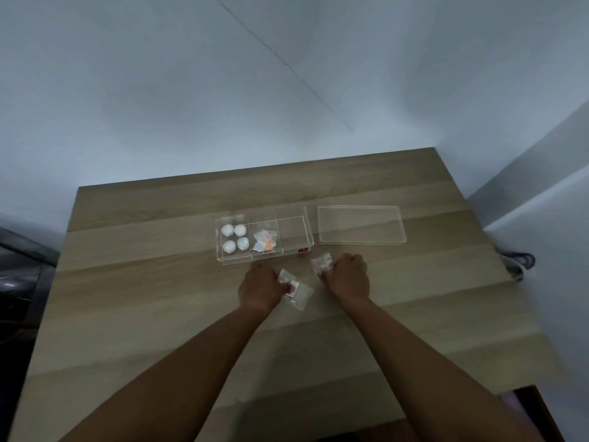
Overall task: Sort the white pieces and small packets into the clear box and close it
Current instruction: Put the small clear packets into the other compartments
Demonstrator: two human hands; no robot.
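- Packets: some already lie in the clear box (294, 253) beside four white pieces (235, 238); its lid (361, 242) sits apart.
- Left hand (259, 287) pinches a red packet (293, 287); right hand (347, 275) pinches a white packet (322, 263).
- Lift both clear of the table (159, 298), then drop them into a compartment.

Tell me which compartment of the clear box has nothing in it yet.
The right-hand compartment, nearest the lid; the left one holds four white pieces, the middle one small packets.
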